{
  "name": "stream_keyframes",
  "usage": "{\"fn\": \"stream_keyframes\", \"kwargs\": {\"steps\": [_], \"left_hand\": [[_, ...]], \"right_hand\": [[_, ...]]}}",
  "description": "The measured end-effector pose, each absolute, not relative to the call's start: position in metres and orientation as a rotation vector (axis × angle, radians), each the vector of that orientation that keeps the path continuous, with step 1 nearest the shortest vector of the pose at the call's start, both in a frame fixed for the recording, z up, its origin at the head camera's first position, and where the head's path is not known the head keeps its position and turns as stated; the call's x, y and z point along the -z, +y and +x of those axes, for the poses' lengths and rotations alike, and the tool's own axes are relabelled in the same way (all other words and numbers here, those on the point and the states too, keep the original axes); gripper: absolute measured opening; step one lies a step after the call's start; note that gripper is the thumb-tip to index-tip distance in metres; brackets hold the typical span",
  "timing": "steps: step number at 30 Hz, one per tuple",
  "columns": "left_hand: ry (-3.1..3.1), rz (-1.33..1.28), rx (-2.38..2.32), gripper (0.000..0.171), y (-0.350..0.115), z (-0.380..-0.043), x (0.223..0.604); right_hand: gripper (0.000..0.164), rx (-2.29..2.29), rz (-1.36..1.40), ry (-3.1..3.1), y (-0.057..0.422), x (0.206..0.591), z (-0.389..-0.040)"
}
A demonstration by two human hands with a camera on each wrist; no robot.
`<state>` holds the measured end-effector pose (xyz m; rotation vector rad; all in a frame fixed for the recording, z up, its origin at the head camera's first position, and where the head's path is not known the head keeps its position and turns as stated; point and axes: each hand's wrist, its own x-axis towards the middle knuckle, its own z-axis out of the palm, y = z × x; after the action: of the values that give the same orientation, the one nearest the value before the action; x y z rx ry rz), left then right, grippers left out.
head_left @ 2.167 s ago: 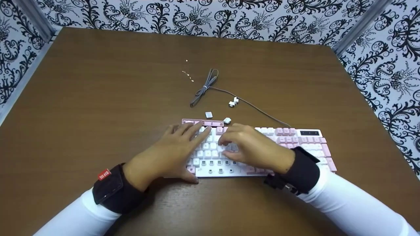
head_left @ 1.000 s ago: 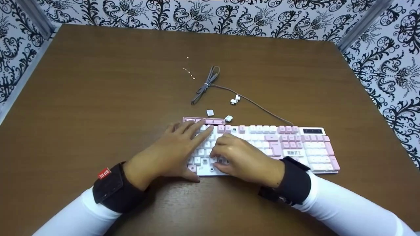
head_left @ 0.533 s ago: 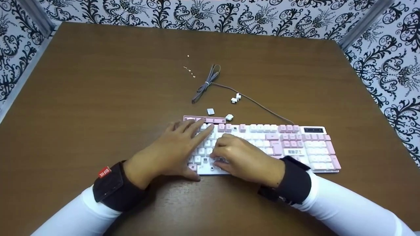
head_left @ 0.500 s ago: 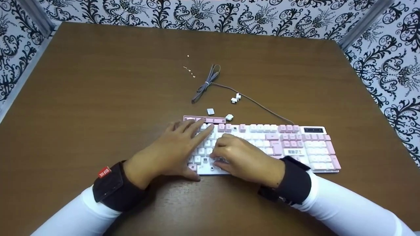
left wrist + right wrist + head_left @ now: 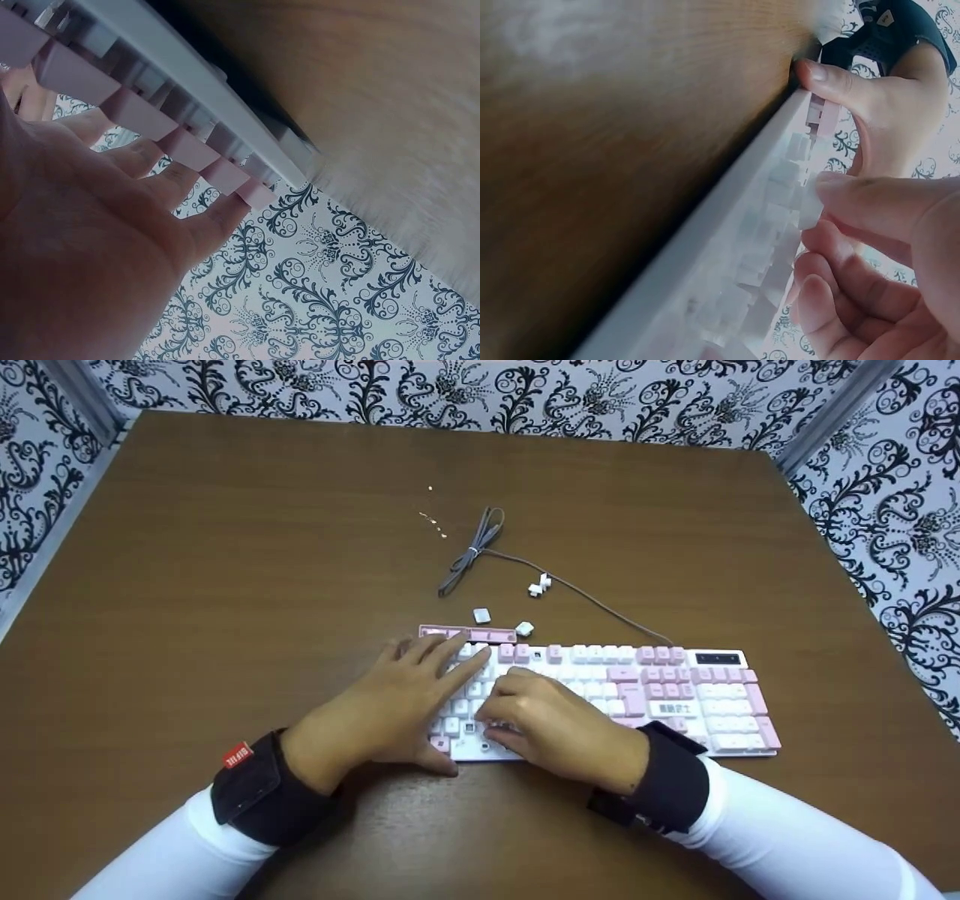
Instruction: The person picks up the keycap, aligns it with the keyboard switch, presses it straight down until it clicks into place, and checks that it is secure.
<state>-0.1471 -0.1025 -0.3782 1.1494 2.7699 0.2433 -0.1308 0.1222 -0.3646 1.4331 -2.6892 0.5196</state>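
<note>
A white and pink keyboard [image 5: 577,690] lies on the table. My left hand [image 5: 397,709] rests spread across its left end, with straight fingers over the keys and the thumb [image 5: 832,81] against the front edge. My right hand [image 5: 562,727] is bent over the lower left keys. In the right wrist view, its thumb and index finger pinch a white keycap [image 5: 811,204] at the key rows. Bare switches [image 5: 470,727] show beside the right fingertips; the spot under that hand is hidden in the head view.
Behind the keyboard lie a pink strip-like spacebar [image 5: 491,635] and loose white keycaps [image 5: 481,616], [image 5: 524,628]. Farther back, small white keycaps [image 5: 539,585] sit by the cable [image 5: 592,601], near its tied grey bundle [image 5: 472,551]. Tiny pale bits [image 5: 433,523] lie left of it.
My right hand has moved left along the keyboard from where it was about two seconds ago, then stayed nearly in place. My left hand has kept its position. The head view has tilted slightly.
</note>
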Motion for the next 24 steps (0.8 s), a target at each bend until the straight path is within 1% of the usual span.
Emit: {"fn": "stream_keyframes", "kwargs": {"steps": [4,15,24], "left_hand": [[2.769,1.144,-0.245,0.128,-0.1019,-0.1471,0.3775],[2.78,1.16,-0.295,0.128,-0.1031,-0.146,0.3793],[2.78,1.161,-0.261,0.127,-0.1026,-0.1461,0.3776]], "right_hand": [[0.002,-0.501,1.431,-2.697,0.1214,0.3652,-0.1309],[0.006,-0.353,1.435,-2.746,0.1138,0.3638,-0.1281],[0.009,-0.345,1.431,-2.75,0.1138,0.3639,-0.1286]]}}
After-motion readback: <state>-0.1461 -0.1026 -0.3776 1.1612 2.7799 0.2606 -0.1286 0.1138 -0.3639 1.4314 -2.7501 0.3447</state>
